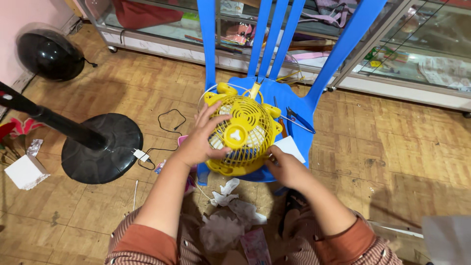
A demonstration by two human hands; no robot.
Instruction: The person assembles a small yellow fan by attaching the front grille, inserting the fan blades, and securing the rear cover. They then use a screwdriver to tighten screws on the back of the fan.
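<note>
A small yellow plastic fan (240, 135) lies face-up on the seat of a blue plastic chair (289, 100), filling most of the seat's front half. Its round guard is a moulded grille of thin concentric slats, glossy and hard, with a solid yellow hub at the middle bearing a pale, bone-shaped mark. White blades show dimly through the slats. Rounded yellow lugs stick out from the guard's rim on the side toward the chair's back.

The left hand (200, 140) rests on the fan's left side, fingers spread wide and curved over the grille, thumb reaching toward the hub. The right hand (287, 169) sits at the fan's lower right edge, just at the chair's front rim; its fingers are curled narrow, pressed against the guard's rim, and whether they pinch something small cannot be told.

On the seat, right of the fan, lie slim pliers (298, 119) with dark blue handles, and a white card (289, 147) sits just beside the fan, near the right hand. The chair's back rises in smooth flat slats.

Below the chair's front edge, crumpled white tissue (224, 192) lies on worn wooden parquet. Left of the chair stands the round, matt black base of a pedestal fan (100, 147), with a thin black cable (164, 132) looping between it and the chair. Behind the chair runs a glass display cabinet (392, 54).
</note>
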